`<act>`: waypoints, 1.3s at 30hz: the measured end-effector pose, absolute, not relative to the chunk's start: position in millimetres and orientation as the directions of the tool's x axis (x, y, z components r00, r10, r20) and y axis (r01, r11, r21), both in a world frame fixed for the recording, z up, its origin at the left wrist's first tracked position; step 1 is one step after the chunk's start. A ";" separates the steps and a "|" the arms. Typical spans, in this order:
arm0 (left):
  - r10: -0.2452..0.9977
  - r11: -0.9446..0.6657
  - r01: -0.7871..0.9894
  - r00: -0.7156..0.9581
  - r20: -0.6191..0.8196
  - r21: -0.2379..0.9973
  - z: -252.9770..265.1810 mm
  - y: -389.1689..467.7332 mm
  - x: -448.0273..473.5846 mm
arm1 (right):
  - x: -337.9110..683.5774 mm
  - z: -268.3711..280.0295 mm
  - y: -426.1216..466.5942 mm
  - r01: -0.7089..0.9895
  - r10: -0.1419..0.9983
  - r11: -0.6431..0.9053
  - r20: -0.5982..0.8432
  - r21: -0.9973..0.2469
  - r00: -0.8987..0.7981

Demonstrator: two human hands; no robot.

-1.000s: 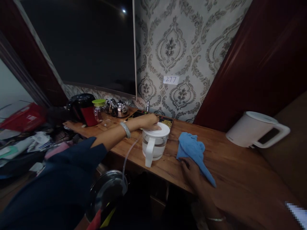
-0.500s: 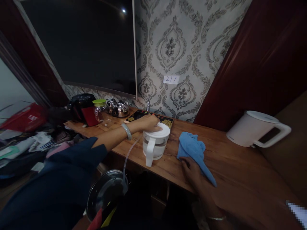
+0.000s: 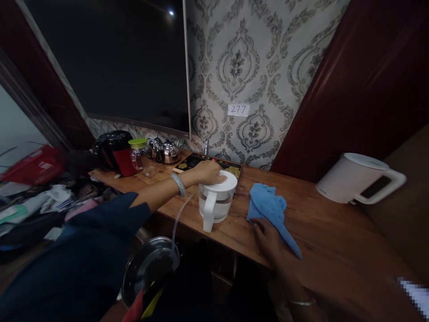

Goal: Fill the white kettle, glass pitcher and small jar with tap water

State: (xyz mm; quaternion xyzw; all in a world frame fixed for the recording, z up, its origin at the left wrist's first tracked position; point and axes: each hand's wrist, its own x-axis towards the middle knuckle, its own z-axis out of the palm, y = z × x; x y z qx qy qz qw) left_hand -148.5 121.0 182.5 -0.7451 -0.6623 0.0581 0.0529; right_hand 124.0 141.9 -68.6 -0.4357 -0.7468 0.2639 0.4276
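Note:
My left hand (image 3: 210, 172) reaches over the back of a clear glass pitcher (image 3: 217, 208). Its thumb lies on the pitcher's white lid (image 3: 225, 181); the other fingers bend down behind, out of sight. The pitcher stands upright with its white handle facing me and clear liquid inside. Behind it is a black panel with gold flowers and small lights (image 3: 233, 167). Against the near left edge of a crumpled blue cloth (image 3: 268, 203), my right hand (image 3: 266, 235) rests on the wooden table, fingers loosely curled, with nothing visible in them.
A clear hose (image 3: 174, 237) hangs beside the pitcher into a metal pot (image 3: 125, 279) below the table edge. A white kettle (image 3: 351, 179) stands right. Further left are steel kettles (image 3: 170, 153), a green-lidded glass jug (image 3: 138, 156) and a black-and-red appliance (image 3: 124, 156).
On the panel behind the pitcher the lights differ: green and red ones showed before, now mostly red. Both hands, the pitcher and the cloth have hardly moved.

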 end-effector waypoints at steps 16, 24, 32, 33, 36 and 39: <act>0.940 -0.340 0.938 0.341 -0.001 0.063 173.5 134.1 -167.0 | 123.7 -68.4 142.1 0.433 0.867 0.498 0.423 -0.752 -0.262; 0.998 -0.061 0.998 0.062 -0.029 0.026 177.4 131.1 -147.8 | 125.1 -68.6 142.1 0.433 0.868 0.497 0.423 -0.752 -0.262; 1.000 0.013 1.000 -0.013 -0.020 0.001 181.0 124.0 -134.3 | 125.2 -68.5 141.3 0.428 0.867 0.497 0.421 -0.755 -0.266; 1.000 0.022 1.000 -0.022 -0.022 0.003 181.4 123.8 -133.7 | 125.2 -68.5 141.4 0.429 0.869 0.495 0.418 -0.756 -0.266; 0.999 0.050 0.999 -0.050 -0.019 -0.002 182.6 124.8 -132.9 | 125.2 -68.1 141.6 0.440 0.871 0.490 0.411 -0.752 -0.269; 0.997 0.071 0.997 -0.071 -0.016 -0.013 183.0 126.3 -132.5 | 125.0 -67.1 140.9 0.443 0.870 0.493 0.409 -0.749 -0.277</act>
